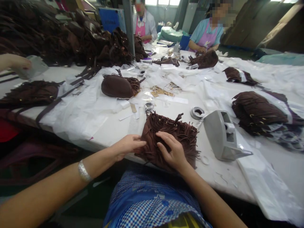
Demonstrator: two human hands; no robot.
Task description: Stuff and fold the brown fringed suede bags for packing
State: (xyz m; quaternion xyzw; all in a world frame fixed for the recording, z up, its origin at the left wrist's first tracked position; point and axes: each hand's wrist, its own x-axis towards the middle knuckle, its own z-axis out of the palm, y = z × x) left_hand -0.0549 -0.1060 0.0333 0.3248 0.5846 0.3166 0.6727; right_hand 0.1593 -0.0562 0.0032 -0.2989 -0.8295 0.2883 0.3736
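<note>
A dark brown fringed bag lies at the table's front edge, right before my body, with small metal rings and a knotted tassel along its far side. My right hand rests on its top face, thumb and fingers apart. At the bag's left edge is my left hand, fingers stretched toward the leather and touching it; the lower fingers are partly hidden. Just right of the bag stands a grey tape dispenser. Beyond the bag lie a roll of tape and a smaller clear roll.
Another brown bag and loose tags lie farther back. Wrapped fringed bags sit at right, a large heap of bags at left. A co-worker's hand holds clear plastic. Two people work across the table.
</note>
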